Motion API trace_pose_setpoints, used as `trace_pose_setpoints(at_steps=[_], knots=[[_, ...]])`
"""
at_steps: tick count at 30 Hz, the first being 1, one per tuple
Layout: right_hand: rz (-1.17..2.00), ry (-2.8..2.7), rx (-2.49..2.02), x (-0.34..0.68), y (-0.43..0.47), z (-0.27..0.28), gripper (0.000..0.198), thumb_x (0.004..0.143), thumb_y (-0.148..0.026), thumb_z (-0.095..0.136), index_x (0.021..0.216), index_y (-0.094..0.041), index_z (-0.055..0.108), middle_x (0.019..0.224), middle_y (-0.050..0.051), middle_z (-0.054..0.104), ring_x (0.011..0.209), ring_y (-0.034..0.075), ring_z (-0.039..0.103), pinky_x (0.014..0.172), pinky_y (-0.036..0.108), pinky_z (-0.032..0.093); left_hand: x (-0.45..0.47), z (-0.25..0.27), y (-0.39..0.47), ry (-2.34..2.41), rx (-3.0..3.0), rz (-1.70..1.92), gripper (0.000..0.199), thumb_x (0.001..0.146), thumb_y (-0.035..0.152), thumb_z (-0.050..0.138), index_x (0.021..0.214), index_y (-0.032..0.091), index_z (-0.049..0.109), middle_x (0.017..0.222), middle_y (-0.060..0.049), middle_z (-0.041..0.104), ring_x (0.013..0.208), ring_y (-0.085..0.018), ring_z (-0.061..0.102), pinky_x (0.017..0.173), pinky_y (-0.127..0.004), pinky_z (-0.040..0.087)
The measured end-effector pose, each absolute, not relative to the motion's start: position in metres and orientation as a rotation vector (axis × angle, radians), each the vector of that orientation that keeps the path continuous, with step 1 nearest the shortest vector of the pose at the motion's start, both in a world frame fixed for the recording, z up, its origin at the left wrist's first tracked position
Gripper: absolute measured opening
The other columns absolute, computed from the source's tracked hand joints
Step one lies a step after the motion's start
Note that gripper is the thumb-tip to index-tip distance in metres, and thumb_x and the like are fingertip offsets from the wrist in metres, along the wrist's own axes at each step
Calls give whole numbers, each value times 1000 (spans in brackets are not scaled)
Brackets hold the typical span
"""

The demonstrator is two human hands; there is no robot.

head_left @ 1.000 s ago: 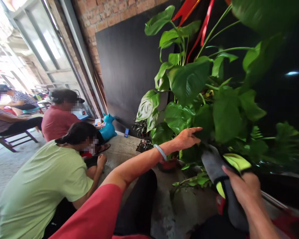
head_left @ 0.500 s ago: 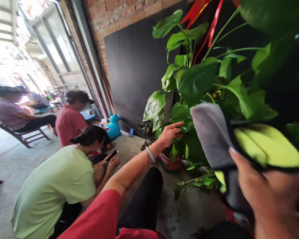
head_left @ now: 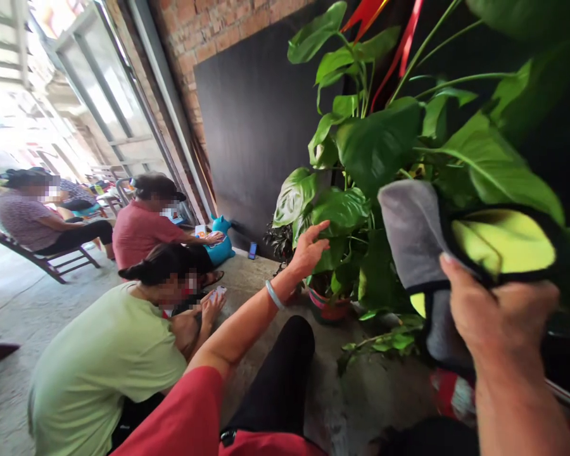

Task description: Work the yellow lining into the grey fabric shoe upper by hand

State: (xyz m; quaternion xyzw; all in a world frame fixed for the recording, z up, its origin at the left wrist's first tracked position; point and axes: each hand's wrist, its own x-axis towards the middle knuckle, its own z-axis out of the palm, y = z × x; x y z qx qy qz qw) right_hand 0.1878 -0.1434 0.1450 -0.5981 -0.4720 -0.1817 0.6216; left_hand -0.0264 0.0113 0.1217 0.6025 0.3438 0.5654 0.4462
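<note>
My left hand [head_left: 310,251], with a pale bangle at its wrist, reaches toward the lower leaves of a large potted plant [head_left: 380,142]. Its fingers are stretched out and hold nothing. The fingertips overlap the edge of a broad green leaf [head_left: 342,209]; whether they touch it I cannot tell. On the right, my right hand [head_left: 498,310] grips a folded cleaning cloth [head_left: 411,234], grey plush on one side and yellow on the other, with black edging. The cloth is in front of the plant's leaves, covering some of them. Below, the plant's reddish pot [head_left: 330,308] stands on the floor.
Close on my left, a person in a light green shirt [head_left: 99,354] bends over a phone. Beyond are a person in a red shirt [head_left: 140,225], a blue animal figure [head_left: 220,240] and a propped phone [head_left: 252,250]. A dark panel [head_left: 261,126] stands behind the plant.
My left hand has shifted slightly left and its fingers have spread. The cloth in my right hand is turned a little differently. The person in red now has a hand on the blue figure.
</note>
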Motion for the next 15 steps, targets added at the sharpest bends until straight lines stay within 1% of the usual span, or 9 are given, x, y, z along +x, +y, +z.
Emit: trace_pose_setpoints(at_steps=[2,4,7,11,13,15], knots=[[-394,-1141,-1310,179,-140,148,30,81,-41,69,95,-16,78,105,16,77,113,33,70,107,41,48,-28,117,12,949,1675,1460,50,69,5,62,115,20,77,102,-7,67,101,-22,59,97,-31,48],[-335,-1146,-1295,177,-141,143,28,82,-39,69,96,-17,78,104,14,77,116,33,69,107,41,48,-24,103,10,1027,1896,1391,52,68,3,61,114,19,78,95,-7,65,103,-25,58,103,-35,45],[-272,-1064,-1300,180,-146,136,30,79,-38,72,98,-16,77,103,15,77,110,35,71,102,46,52,-9,72,5,1034,2121,1157,58,69,4,57,123,16,73,93,-8,63,97,-26,58,102,-39,46],[-375,-921,-1222,171,-129,153,41,71,-44,76,97,-12,76,102,19,76,105,36,72,99,50,53,12,46,1,1000,2191,975,66,74,9,55,139,13,62,99,-8,62,97,-25,58,98,-40,49],[-342,-933,-1264,162,-110,156,41,71,-47,69,90,-11,75,98,22,75,102,37,72,98,51,53,17,43,0,957,2199,951,68,76,11,54,143,11,58,104,-9,61,100,-25,59,98,-39,50],[-216,-1043,-1439,157,-94,141,36,71,-47,61,79,-13,72,88,24,73,96,39,72,93,52,53,16,44,-2,913,2214,952,68,76,11,54,144,11,57,107,-10,60,103,-25,58,98,-38,51]])
